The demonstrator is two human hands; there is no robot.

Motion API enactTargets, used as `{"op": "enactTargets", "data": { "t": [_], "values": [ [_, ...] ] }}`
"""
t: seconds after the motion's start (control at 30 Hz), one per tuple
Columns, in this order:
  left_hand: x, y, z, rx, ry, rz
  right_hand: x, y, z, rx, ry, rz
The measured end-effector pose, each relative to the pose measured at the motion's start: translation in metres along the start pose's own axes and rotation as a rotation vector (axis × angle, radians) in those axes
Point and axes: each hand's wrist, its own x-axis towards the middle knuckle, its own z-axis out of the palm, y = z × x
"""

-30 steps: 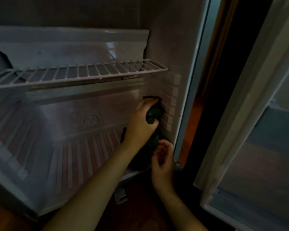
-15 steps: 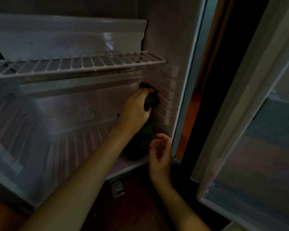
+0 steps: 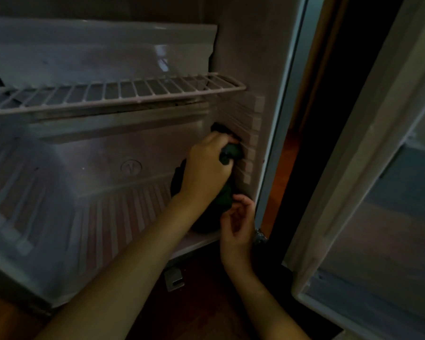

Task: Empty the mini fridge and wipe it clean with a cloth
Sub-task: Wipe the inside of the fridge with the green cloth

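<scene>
Left hand: my left hand [image 3: 207, 168] was closed round a bunched wad of the dark cloth [image 3: 231, 153], with the back of the hand toward me, pushing the wad sideways.
Cloth, feel: I judged it soft, light and limp, with nothing to break. It would squash into grooves but slide about in a loose grip. I could not tell whether it was damp.
Cloth, where to hold: best bunched in the palm so a firm pad stood out of the fist, with the loose tail gathered up to stop it dragging.
Cloth, place: the wad stuck out of the fist on its right side. The rest hung under the hand in a dark fold.
Right hand: my right hand [image 3: 238, 217] was below the left and a little to its right, fingers curled at the hanging tail. I could not tell whether it pinched the tail or only touched it.
Side ribs: the moulded ribs [image 3: 252, 143] of the mini fridge [image 3: 255, 57] lay just right of the fist, and the wad touched them.
Fridge floor: the ridged floor [image 3: 123, 212] ran below and left of the hand, and the tail reached down to it.
Wire shelf: the wire shelf [image 3: 133, 94] ran above the hand, apart from it.
Door: the door [image 3: 353, 192] stood open well off to the right.
</scene>
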Motion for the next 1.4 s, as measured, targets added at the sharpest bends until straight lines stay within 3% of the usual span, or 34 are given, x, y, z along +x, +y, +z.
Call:
{"op": "enactTargets", "data": {
  "t": [0.2, 0.4, 0.57, 0.67, 0.8, 0.9, 1.0, 1.2, 1.4],
  "values": [
    [0.02, -0.005, 0.0, 0.014, 0.1, -0.093, 0.0, 0.0, 0.0, 0.007, 0.009, -0.018],
    [-0.023, 0.035, 0.001, -0.184, 0.107, -0.018, -0.001, -0.003, 0.001, 0.012, -0.025, 0.037],
    [-0.06, 0.059, 0.014, -0.204, -0.065, 0.114, -0.013, 0.002, -0.01, -0.101, -0.082, 0.25],
    [-0.056, 0.054, 0.001, -0.27, 0.019, 0.022, -0.013, -0.008, -0.012, -0.095, -0.049, 0.148],
    [-0.044, 0.027, -0.041, -0.342, 0.178, -0.255, -0.017, -0.021, -0.014, -0.089, -0.135, 0.086],
    [-0.033, 0.003, -0.062, -0.286, 0.309, -0.303, -0.024, -0.021, -0.014, -0.098, -0.154, 0.082],
    [-0.023, -0.015, -0.054, -0.208, 0.225, -0.281, -0.028, -0.022, -0.014, -0.099, -0.139, 0.079],
    [-0.014, -0.019, -0.018, 0.045, -0.124, 0.06, -0.02, -0.023, -0.025, -0.133, -0.116, 0.071],
    [-0.021, -0.025, -0.013, 0.08, -0.167, 0.169, -0.015, -0.019, -0.028, -0.158, -0.095, 0.066]
  ]
}}
